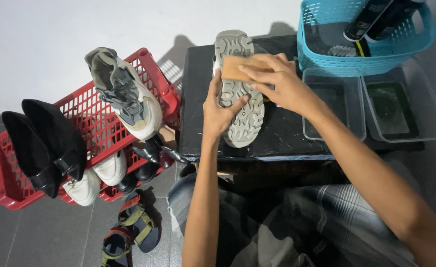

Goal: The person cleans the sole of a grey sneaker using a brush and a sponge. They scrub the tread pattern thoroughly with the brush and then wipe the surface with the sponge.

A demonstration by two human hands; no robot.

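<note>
Black table [287, 133]: shoe [237, 106] sole-up, lengthwise away.

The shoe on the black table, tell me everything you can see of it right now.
The shoe lies sole-up on the black table, its length running away from the person. Only its pale grey, rubbery-looking sole shows, with deep blocky tread; the upper is hidden. The left hand grips its left edge, thumb across the tread. The right hand presses a tan block against the sole near its far end.
</note>
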